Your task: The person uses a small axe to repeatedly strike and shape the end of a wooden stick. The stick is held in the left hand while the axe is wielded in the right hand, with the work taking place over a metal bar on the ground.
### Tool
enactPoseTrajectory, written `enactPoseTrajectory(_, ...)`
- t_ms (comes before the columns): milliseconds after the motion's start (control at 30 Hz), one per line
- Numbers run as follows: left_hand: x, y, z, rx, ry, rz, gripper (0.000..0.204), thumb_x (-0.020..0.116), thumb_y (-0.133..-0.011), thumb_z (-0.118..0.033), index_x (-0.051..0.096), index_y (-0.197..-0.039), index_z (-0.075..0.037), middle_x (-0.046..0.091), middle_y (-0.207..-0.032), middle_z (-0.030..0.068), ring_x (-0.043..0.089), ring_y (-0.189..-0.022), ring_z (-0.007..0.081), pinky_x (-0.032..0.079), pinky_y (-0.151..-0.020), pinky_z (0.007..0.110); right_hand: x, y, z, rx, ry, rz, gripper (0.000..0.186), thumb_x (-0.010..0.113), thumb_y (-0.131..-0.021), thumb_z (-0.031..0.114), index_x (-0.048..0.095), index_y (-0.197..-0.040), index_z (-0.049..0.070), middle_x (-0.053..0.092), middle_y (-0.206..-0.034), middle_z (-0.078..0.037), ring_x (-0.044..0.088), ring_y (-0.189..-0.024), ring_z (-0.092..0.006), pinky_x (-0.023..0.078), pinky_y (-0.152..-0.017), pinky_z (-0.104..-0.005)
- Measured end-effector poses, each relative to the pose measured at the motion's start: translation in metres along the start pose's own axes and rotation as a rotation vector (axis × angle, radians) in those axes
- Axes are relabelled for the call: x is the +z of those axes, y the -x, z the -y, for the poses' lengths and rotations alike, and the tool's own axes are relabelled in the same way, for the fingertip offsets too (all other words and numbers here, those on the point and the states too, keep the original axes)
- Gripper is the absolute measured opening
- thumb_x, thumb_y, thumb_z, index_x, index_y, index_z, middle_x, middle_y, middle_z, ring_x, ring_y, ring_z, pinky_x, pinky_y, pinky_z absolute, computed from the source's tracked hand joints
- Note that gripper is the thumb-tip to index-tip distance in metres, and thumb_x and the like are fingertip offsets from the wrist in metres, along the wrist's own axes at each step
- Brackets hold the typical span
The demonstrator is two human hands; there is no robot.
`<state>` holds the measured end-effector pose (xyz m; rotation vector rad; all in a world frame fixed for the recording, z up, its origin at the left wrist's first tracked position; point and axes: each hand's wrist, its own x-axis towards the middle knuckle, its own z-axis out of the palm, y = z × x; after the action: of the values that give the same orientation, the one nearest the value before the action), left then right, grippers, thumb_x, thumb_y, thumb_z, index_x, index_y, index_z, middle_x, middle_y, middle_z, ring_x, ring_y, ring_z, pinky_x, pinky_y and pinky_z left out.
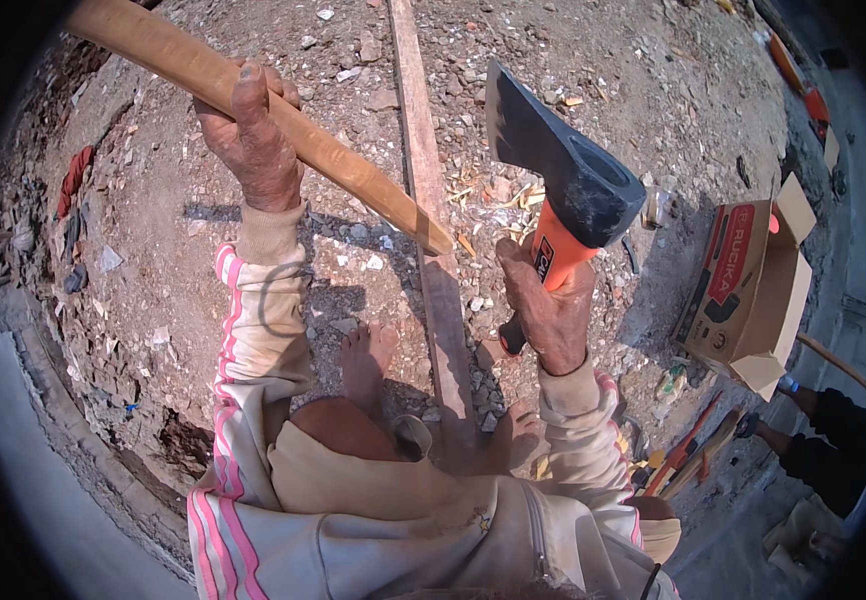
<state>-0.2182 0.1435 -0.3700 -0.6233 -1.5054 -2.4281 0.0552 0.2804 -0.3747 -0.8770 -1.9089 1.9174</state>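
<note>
a plank (421, 150) lies on rubble-strewn ground (673, 100); left of it, the left hand (261, 150) grips a wooden stick (353, 175), its end over the plank; right of it, the right hand (556, 315) grips an axe (578, 180); farther right are an open cardboard box (721, 300) and another person (843, 430).

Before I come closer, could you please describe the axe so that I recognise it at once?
Start from the long plank lying on the stony ground. Just to its right, the person's right hand grips the axe. It has a broad dark metal head on an orange handle, whereas the bar in the left hand is plain yellowish wood.
</note>
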Motion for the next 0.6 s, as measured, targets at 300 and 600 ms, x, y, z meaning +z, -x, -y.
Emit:
enactPoseTrajectory(300, 0.011, -0.007, -0.008, -0.010, -0.018, 0.013, 0.030, 0.070, -0.095, -0.024, 0.049, -0.110, -0.008, 0.054, -0.081, 0.0048, 0.054, -0.069, 0.0145, 0.049, -0.062, 0.030, 0.015, 0.037, -0.076, 0.176, 0.314, 0.105, 0.022, 0.073, -0.089, 0.012, 0.069, -0.105, -0.002, 0.071, -0.082, -0.013, 0.067, -0.073, -0.0167, 0.051, -0.066, -0.0344)
enactPoseTrajectory(600, 0.028, 0.020, -0.099, 0.022, -0.047, 0.003, 0.031, 0.069, -0.095, -0.022, 0.047, -0.112, -0.007, 0.054, -0.082, 0.0048, 0.056, -0.070, 0.0148, 0.051, -0.062, 0.030, -0.011, 0.102, 0.039, -0.127, 0.088, -0.048, 0.018, 0.075, -0.090, 0.013, 0.069, -0.104, 0.002, 0.065, -0.078, -0.005, 0.060, -0.071, -0.0128, 0.049, -0.067, -0.0323)
